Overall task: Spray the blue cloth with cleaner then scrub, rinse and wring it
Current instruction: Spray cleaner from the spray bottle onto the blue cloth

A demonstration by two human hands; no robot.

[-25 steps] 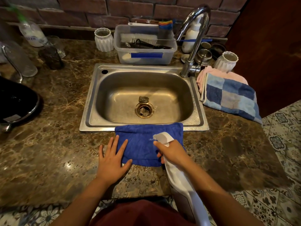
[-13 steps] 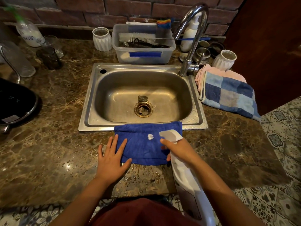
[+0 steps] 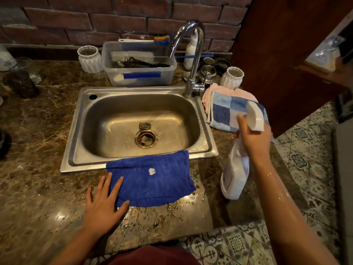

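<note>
Right now the fingers of the left hand (image 3: 104,204) lie flat and spread, gripping nothing, their tips pressing the near-left corner of the blue cloth (image 3: 150,178) and the palm resting on the wet countertop (image 3: 38,188). The right hand (image 3: 255,137) is wrapped closed around the neck of the white spray bottle (image 3: 236,169), which hangs tilted over the counter's right part, well apart from the cloth and near the checked towel (image 3: 227,113).

From the left fingers the cloth runs rightward, its long axis left to right along the near rim of the sink (image 3: 76,134), its far edge lapping over that rim. A small white dab of cleaner (image 3: 151,171) sits near its middle, so spraying looks done. The left hand is plainly the nearer one for scrubbing; the right would first need to set the bottle down somewhere right of the cloth.
</note>
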